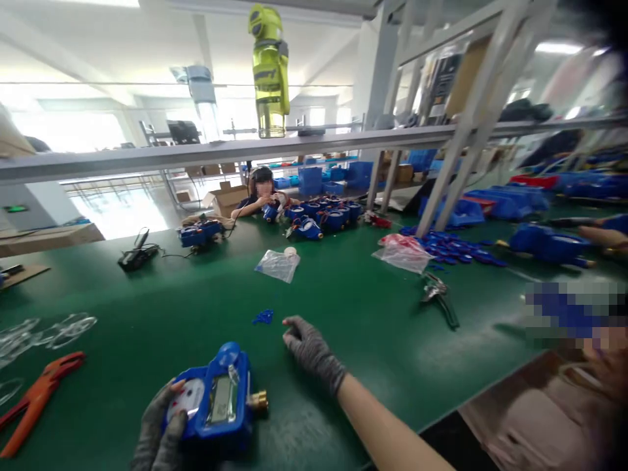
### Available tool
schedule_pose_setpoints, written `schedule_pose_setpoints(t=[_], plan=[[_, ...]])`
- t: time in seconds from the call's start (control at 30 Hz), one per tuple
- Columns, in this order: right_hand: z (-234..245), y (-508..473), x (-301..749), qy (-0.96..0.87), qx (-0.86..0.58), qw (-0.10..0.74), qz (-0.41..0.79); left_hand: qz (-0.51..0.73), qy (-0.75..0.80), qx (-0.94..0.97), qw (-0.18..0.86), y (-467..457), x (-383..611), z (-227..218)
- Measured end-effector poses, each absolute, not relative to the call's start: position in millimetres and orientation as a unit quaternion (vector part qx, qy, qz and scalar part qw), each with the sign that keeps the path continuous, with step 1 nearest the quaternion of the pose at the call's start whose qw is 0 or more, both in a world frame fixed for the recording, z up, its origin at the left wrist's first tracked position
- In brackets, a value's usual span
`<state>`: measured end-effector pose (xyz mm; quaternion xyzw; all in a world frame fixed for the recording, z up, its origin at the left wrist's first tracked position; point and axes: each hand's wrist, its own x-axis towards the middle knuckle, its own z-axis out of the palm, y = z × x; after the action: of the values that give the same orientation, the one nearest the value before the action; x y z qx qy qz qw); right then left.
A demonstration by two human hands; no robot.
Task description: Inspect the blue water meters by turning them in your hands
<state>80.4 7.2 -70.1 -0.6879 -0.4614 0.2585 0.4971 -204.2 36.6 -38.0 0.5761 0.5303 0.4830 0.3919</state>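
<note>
My left hand (164, 425), in a grey fingerless glove, grips the left side of a blue water meter (220, 399). The meter has a small display, a round dial and a brass threaded end, and it sits at the near edge of the green table. My right hand (311, 347), gloved the same way, reaches over the tabletop with index finger and thumb apart; nothing shows between them. Just left of its fingertips lies a small pile of blue plastic pieces (263, 317), not touched by the hand.
Orange-handled cutters (42, 399) and clear looped wires (59, 332) lie at left. Metal pliers (440, 299) rest at right, near a plastic bag with red pieces (402, 252). Several blue meters (324, 216) stand before a co-worker opposite. A shelf (314, 144) spans the table.
</note>
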Motion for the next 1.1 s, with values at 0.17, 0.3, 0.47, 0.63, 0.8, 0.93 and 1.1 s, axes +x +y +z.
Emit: schedule_pose_setpoints(t=[0.17, 0.3, 0.47, 0.63, 0.8, 0.93, 1.1], plan=[[-81.7, 76.4, 114.8, -0.503, -0.764, 0.378, 0.142, 0.465, 0.442, 0.527, 0.557, 58.6, -205.5, -37.4], [-86.1, 103.5, 114.7, -0.53, -0.759, 0.351, 0.14, 0.449, 0.392, 0.485, 0.64, 65.7, -208.5, -35.8], [-81.5, 120.6, 119.0, -0.563, -0.758, 0.294, 0.15, 0.451, 0.386, 0.436, 0.677, 57.5, -206.3, -30.5], [-75.1, 130.3, 121.9, -0.549, -0.772, 0.28, 0.157, 0.46, 0.363, 0.42, 0.693, 56.3, -202.2, -26.3], [-66.8, 96.3, 105.8, -0.561, -0.731, 0.332, 0.202, 0.456, 0.322, 0.465, 0.687, 68.9, -201.4, -27.7], [-50.0, 30.6, 78.0, -0.619, -0.611, 0.394, 0.296, 0.43, 0.308, 0.517, 0.673, 81.5, -202.2, -29.9], [-32.7, -17.4, 48.4, -0.677, -0.546, 0.374, 0.322, 0.431, 0.302, 0.528, 0.667, 86.4, -201.9, -32.3]])
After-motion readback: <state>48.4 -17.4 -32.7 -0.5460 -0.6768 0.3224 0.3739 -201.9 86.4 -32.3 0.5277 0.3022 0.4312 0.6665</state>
